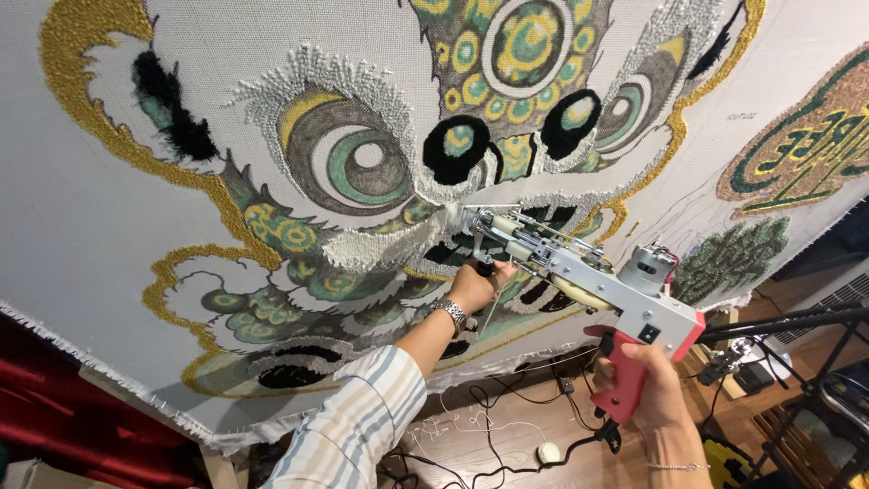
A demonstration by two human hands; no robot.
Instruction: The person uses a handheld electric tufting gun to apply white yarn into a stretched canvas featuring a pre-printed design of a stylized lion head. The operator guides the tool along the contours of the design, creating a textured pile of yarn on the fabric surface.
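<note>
The tufting gun (579, 272), grey metal with a red grip, points its needle end against the stretched white cloth (81, 208), just below the snout of a tufted lion face (434, 136) in green, yellow, black and white. The right hand (654, 385) is wrapped around the red grip at near right. The left hand (475, 285), wearing a metal wristwatch (450, 313) and a striped sleeve (353, 426), closes on the gun's front handle. Cables (507, 444) trail over the wooden floor (507, 421) below the cloth's frayed edge.

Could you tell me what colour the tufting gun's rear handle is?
Red, gripped by the right hand; the tufting gun shows best in the head view.
</note>
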